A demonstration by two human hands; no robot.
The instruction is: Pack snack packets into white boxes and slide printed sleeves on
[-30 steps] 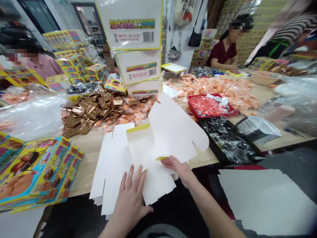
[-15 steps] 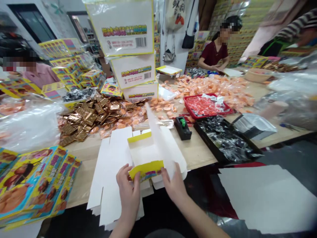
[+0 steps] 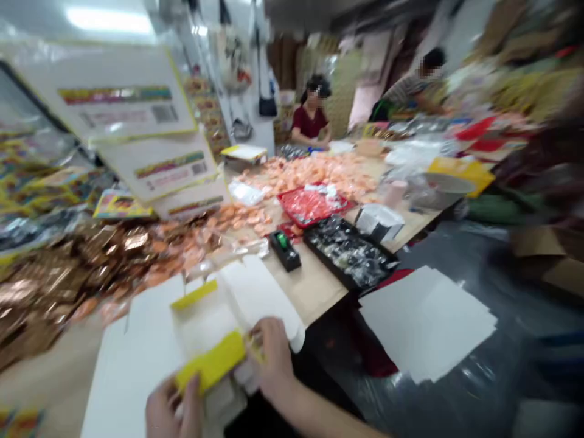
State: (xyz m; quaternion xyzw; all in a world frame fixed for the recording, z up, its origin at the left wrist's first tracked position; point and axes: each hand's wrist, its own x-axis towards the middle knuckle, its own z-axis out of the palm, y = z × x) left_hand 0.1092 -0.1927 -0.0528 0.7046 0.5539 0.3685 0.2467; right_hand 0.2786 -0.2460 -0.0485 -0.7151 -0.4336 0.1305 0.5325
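Observation:
A partly folded cardboard box [image 3: 214, 360], white inside with yellow edge walls, tilts in front of me. Its near yellow wall is pinched at the left end by my left hand [image 3: 173, 406], thumb on the wall's face. My right hand [image 3: 272, 359] is closed around the box's near right corner, fingers bent over a small yellow flap. Flat white cardboard blanks [image 3: 128, 359] lie beneath and beside the box on the table. Motion blur hides the finer folds.
A black tape dispenser [image 3: 285, 250] stands beyond the box, near a black tray [image 3: 341, 277] of wrapped pieces and a red tray [image 3: 285, 210]. Brown packets [image 3: 59, 274] are heaped left, below stacked cartons [image 3: 137, 121]. White sheets [image 3: 429, 322] lie right. Two people work across the table.
The view has swung to the right. The box's upright right panel no longer stands up. My right hand has shifted from that panel to the near right corner; my left hand keeps hold of the near wall.

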